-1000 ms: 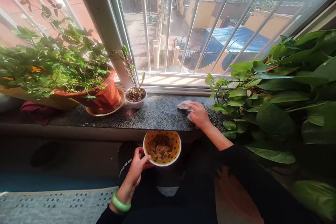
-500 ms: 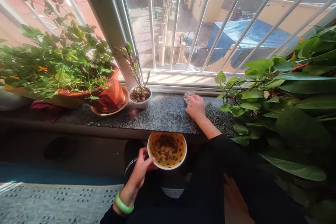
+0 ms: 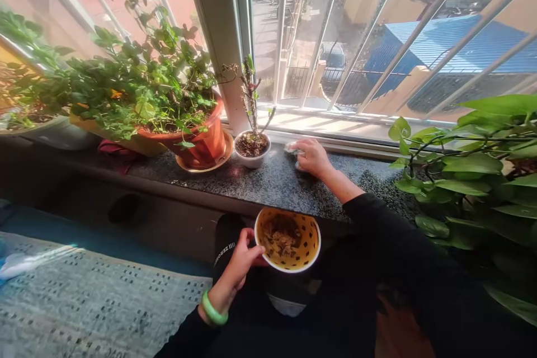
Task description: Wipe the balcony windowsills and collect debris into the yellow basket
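My left hand (image 3: 243,260) grips the left rim of a yellow basket (image 3: 312,243) with dark diamond-shaped holes and a white rim. Dry brown leaves (image 3: 282,239) lie inside it, just below the sill's front edge. On the speckled dark stone windowsill (image 3: 285,190), my right hand (image 3: 314,158) is closed on a crumpled pale cloth (image 3: 291,147), pressed to the stone near the window frame. Left of that hand stands a small white pot (image 3: 253,160) with a thin, woody, nearly bare plant (image 3: 250,100).
An orange pot (image 3: 212,142) on a saucer and leafy green plants (image 3: 155,78) crowd the sill's left part. A trailing broad-leaved plant (image 3: 474,165) hangs over the right end. Behind the sill is a barred window (image 3: 335,39). A patterned mat (image 3: 104,302) covers the lower left.
My right hand has slid the cloth leftward along the sill, closer to the small white pot. The view has turned left. My left hand still holds the basket.
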Motion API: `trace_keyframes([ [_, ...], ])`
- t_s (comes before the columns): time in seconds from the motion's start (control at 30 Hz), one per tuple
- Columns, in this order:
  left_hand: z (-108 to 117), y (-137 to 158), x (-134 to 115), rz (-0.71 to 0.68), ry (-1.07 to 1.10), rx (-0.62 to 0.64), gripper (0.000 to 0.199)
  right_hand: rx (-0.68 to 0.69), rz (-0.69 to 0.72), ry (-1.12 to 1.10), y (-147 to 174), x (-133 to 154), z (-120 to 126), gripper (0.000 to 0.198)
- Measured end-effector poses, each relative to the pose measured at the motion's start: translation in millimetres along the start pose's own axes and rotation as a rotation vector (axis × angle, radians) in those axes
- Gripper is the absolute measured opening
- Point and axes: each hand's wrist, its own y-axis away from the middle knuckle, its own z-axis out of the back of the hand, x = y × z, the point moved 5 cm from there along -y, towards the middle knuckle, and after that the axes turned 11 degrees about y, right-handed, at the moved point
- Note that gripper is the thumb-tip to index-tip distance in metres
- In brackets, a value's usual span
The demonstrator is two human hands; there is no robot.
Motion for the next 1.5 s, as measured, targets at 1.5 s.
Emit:
trace_keyframes([
  [1.5,-3,2,1,-0.019,0.017,-0.019,0.047,0.1,-0.131,0.117,29,29,14,0.042],
])
